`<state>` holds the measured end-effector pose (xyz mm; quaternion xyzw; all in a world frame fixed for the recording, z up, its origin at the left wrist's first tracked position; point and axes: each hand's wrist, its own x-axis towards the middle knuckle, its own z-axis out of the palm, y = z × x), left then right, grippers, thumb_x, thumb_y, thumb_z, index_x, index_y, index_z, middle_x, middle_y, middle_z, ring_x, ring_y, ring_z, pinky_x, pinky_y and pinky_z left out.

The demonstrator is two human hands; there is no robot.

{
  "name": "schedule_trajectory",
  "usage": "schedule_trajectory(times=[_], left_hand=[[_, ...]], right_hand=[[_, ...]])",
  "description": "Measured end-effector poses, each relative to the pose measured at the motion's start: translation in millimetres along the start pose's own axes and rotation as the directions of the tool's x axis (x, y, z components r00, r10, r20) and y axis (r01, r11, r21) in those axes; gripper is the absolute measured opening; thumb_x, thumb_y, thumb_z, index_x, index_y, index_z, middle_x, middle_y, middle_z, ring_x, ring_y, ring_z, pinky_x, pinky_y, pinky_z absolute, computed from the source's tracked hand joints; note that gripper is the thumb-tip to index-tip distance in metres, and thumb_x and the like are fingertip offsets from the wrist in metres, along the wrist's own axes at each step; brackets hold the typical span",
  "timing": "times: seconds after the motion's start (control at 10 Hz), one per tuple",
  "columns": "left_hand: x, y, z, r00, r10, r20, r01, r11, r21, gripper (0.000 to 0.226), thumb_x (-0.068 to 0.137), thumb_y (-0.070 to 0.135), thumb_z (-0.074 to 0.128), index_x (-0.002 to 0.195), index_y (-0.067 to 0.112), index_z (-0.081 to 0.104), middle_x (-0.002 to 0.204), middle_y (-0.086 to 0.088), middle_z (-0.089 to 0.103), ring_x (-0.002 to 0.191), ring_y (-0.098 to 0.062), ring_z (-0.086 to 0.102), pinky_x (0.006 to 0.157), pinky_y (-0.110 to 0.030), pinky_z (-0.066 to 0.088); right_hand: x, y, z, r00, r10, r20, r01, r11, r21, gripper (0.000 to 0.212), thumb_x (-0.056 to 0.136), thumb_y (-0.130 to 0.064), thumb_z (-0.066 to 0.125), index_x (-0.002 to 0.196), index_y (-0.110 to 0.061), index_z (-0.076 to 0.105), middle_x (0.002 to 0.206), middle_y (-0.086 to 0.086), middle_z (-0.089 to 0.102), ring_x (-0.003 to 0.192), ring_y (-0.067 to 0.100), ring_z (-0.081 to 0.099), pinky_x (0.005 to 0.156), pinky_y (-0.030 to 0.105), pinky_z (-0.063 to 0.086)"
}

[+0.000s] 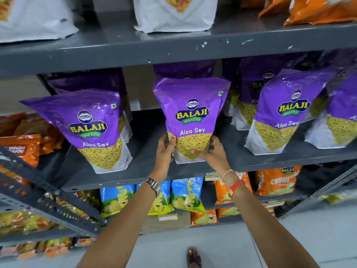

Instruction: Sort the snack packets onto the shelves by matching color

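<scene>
A purple Aloo Sev packet (pixel 192 113) stands upright at the middle of the grey shelf (pixel 146 171). My left hand (pixel 164 153) grips its lower left side and my right hand (pixel 212 153) holds its lower right corner. A second purple packet (pixel 90 124) leans on the same shelf to the left. To the right stands a third purple packet (pixel 280 113), with more purple ones behind it.
White packets (pixel 173 14) and orange packets (pixel 318 8) sit on the shelf above. Blue packets (pixel 185 192) and orange packets (pixel 276 180) fill the shelf below. Another rack (pixel 38 190) with orange and yellow packets stands at left. My foot (pixel 194 258) is on the grey floor.
</scene>
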<state>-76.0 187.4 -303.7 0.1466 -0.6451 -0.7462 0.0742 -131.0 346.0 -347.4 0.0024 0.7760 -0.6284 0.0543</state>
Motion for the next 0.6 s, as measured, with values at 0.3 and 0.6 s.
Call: schedule_trajectory(times=[0.3,0.6], left_hand=[[1.1,-0.3,10.8,0.999,0.033,0.04,-0.033,0.999,0.006,0.041,0.092,0.026,0.049,0.13,0.03,0.034,0.136,-0.016,0.051,0.12,-0.024,0.054,0.097,-0.046,0.049],[-29.4,8.3,18.8,0.94,0.34,0.016,-0.311,0.837,0.451,0.087,0.084,0.041,0.057,0.148,0.019,0.004,0.159,0.001,-0.007,0.146,-0.015,-0.014,0.117,-0.036,-0.003]], right_hand=[[-10.4,-19.6,-11.1,0.999,-0.021,-0.024,0.021,1.0,-0.002,0.079,0.06,-0.019,0.09,0.127,-0.013,0.049,0.124,0.013,0.063,0.111,0.03,0.063,0.088,0.04,0.056],[-62.4,-57.1,-54.1,0.89,-0.088,-0.448,0.259,0.906,0.336,0.028,0.075,-0.007,0.076,0.095,-0.022,0.063,0.095,-0.001,0.065,0.091,0.016,0.059,0.083,0.035,0.051]])
